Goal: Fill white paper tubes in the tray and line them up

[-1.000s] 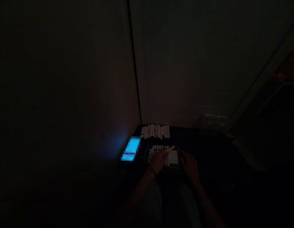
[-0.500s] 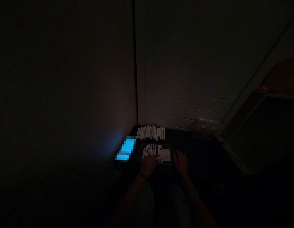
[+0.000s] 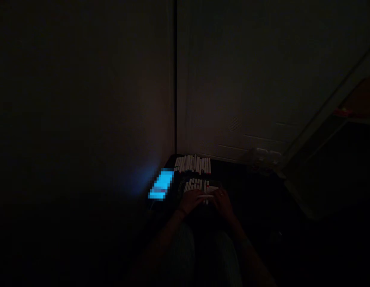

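Note:
The room is very dark. My left hand (image 3: 190, 202) and my right hand (image 3: 223, 202) meet over a dark tray (image 3: 202, 187) holding a row of white markers (image 3: 196, 185). Between the two hands lies one white marker (image 3: 206, 195), held crosswise by the fingers of both. Both hands look curled. A second row of white markers (image 3: 193, 163) lies farther back, near the wall.
A phone (image 3: 161, 185) with a glowing blue screen lies left of the tray. Walls meet in a corner just behind the markers. Some pale clutter (image 3: 264, 155) sits at the wall to the right. My knees (image 3: 202, 251) are below the hands.
My right hand has moved left to meet the left hand, and a single marker now lies crosswise between them. The white patch on the tray is now covered. The view shifted slightly.

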Action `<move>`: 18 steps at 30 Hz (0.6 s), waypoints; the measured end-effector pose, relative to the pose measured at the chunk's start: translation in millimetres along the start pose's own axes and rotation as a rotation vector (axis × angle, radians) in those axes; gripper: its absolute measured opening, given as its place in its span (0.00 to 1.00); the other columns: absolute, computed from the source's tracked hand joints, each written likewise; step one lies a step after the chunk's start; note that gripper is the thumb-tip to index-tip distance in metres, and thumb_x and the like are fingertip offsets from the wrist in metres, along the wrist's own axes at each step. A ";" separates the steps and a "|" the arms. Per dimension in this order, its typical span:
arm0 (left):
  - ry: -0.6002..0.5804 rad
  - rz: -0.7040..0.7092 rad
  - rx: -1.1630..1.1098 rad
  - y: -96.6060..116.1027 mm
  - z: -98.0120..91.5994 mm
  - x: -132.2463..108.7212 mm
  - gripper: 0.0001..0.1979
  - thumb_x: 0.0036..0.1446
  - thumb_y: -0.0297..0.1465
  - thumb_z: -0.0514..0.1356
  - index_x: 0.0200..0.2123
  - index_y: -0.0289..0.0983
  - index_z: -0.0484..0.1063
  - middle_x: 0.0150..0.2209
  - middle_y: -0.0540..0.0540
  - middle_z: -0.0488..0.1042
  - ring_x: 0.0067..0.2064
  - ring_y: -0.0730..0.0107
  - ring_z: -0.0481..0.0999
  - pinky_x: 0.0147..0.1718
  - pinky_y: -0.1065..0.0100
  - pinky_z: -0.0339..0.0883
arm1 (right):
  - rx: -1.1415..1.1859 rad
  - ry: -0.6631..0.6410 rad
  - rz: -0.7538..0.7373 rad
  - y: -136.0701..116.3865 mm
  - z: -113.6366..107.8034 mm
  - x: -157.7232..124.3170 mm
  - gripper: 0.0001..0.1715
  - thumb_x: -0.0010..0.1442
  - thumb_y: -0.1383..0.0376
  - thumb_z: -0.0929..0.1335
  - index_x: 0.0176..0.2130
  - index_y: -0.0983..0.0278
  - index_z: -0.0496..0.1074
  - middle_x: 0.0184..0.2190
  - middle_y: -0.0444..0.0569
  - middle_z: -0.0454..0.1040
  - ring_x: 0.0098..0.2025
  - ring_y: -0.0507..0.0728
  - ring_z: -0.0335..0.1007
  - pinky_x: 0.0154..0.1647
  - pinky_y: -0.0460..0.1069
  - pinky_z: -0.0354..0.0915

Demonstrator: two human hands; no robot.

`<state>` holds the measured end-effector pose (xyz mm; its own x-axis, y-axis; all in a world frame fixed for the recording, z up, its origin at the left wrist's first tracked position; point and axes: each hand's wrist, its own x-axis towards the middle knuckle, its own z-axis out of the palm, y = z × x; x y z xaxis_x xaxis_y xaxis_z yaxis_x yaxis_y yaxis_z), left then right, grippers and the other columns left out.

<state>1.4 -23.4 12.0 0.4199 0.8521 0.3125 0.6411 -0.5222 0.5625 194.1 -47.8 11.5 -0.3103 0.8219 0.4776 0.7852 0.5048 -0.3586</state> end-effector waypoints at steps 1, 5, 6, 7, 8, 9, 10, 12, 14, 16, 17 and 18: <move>0.013 -0.003 -0.016 -0.5 0.7 0.0 0.13 0.53 0.40 0.54 0.38 0.41 0.71 0.38 0.49 0.72 0.41 0.69 0.69 0.41 0.69 0.61 | 0.018 0.002 0.011 1.0 -0.2 -0.2 0.13 0.59 0.60 0.59 0.41 0.59 0.67 0.40 0.48 0.68 0.45 0.58 0.59 0.48 0.54 0.54; 0.084 -0.016 -0.128 -3.7 3.2 -0.2 0.11 0.53 0.37 0.54 0.38 0.38 0.70 0.38 0.48 0.71 0.42 0.69 0.69 0.43 0.67 0.62 | 0.138 0.068 0.105 7.3 1.9 -1.1 0.13 0.59 0.59 0.59 0.40 0.60 0.67 0.39 0.48 0.69 0.44 0.57 0.59 0.46 0.53 0.56; 0.103 -0.023 -0.153 -4.7 3.5 -0.2 0.11 0.54 0.36 0.54 0.38 0.38 0.70 0.38 0.47 0.71 0.42 0.69 0.68 0.43 0.67 0.62 | 0.167 0.098 0.136 9.6 3.4 -1.3 0.14 0.59 0.58 0.59 0.39 0.61 0.67 0.39 0.48 0.69 0.43 0.57 0.59 0.46 0.52 0.56; 0.120 -0.032 -0.174 -5.5 3.6 -0.2 0.11 0.54 0.36 0.53 0.39 0.38 0.69 0.39 0.47 0.71 0.42 0.69 0.68 0.44 0.66 0.62 | 0.190 0.129 0.169 12.2 5.3 -1.5 0.15 0.59 0.57 0.58 0.39 0.61 0.68 0.38 0.49 0.69 0.43 0.56 0.60 0.45 0.53 0.56; 0.133 -0.041 -0.188 -6.2 3.5 -0.2 0.11 0.55 0.35 0.53 0.39 0.38 0.69 0.39 0.46 0.71 0.43 0.69 0.68 0.44 0.65 0.62 | 0.208 0.156 0.200 14.7 7.4 -1.5 0.15 0.59 0.57 0.58 0.38 0.62 0.68 0.38 0.49 0.69 0.42 0.56 0.60 0.45 0.53 0.56; 0.144 -0.050 -0.195 -6.6 3.5 -0.1 0.11 0.55 0.35 0.52 0.40 0.38 0.69 0.40 0.46 0.71 0.43 0.69 0.68 0.44 0.65 0.62 | 0.217 0.178 0.227 17.0 9.7 -1.5 0.16 0.59 0.56 0.58 0.37 0.62 0.68 0.37 0.49 0.69 0.41 0.56 0.60 0.45 0.53 0.56; 0.153 -0.056 -0.195 -6.9 3.5 -0.1 0.11 0.56 0.34 0.52 0.40 0.38 0.68 0.40 0.46 0.70 0.43 0.69 0.68 0.44 0.64 0.62 | 0.216 0.191 0.245 18.9 11.9 -1.5 0.17 0.59 0.55 0.57 0.36 0.62 0.68 0.36 0.49 0.70 0.41 0.56 0.61 0.45 0.53 0.56; 0.170 -0.060 -0.184 -7.1 3.9 0.0 0.11 0.56 0.33 0.51 0.40 0.38 0.68 0.40 0.47 0.70 0.44 0.69 0.68 0.45 0.64 0.62 | 0.189 0.192 0.258 20.7 15.4 -1.3 0.19 0.60 0.55 0.56 0.34 0.62 0.69 0.34 0.48 0.70 0.40 0.55 0.61 0.45 0.52 0.56; 0.190 -0.061 -0.165 -7.1 4.9 0.1 0.10 0.57 0.33 0.50 0.40 0.38 0.67 0.41 0.47 0.70 0.45 0.69 0.67 0.46 0.64 0.61 | 0.143 0.172 0.251 20.0 17.0 -1.3 0.19 0.60 0.56 0.56 0.33 0.62 0.69 0.33 0.48 0.70 0.40 0.55 0.60 0.44 0.51 0.56; 0.213 -0.066 -0.145 -7.3 6.4 0.3 0.11 0.58 0.33 0.48 0.41 0.38 0.66 0.42 0.46 0.69 0.46 0.70 0.67 0.47 0.65 0.60 | 0.103 0.146 0.234 17.9 16.5 -1.5 0.19 0.61 0.57 0.55 0.33 0.62 0.69 0.33 0.48 0.70 0.41 0.56 0.59 0.44 0.51 0.55; 0.225 -0.068 -0.135 -7.6 7.2 0.4 0.12 0.59 0.32 0.46 0.42 0.38 0.65 0.43 0.46 0.69 0.46 0.70 0.66 0.47 0.65 0.60 | 0.089 0.136 0.223 16.9 15.7 -1.8 0.20 0.62 0.58 0.54 0.34 0.61 0.69 0.33 0.48 0.70 0.41 0.56 0.59 0.44 0.51 0.55; 0.237 -0.069 -0.123 -8.1 8.1 0.6 0.12 0.59 0.32 0.45 0.42 0.38 0.64 0.43 0.46 0.68 0.47 0.70 0.66 0.47 0.65 0.60 | 0.081 0.125 0.210 16.1 14.8 -2.0 0.20 0.62 0.58 0.54 0.34 0.61 0.69 0.33 0.48 0.70 0.40 0.56 0.59 0.45 0.51 0.54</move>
<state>1.7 -18.9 1.4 0.2068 0.8777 0.4323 0.5737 -0.4667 0.6731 199.4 -37.5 -7.1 -0.0722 0.8748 0.4791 0.7781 0.3499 -0.5216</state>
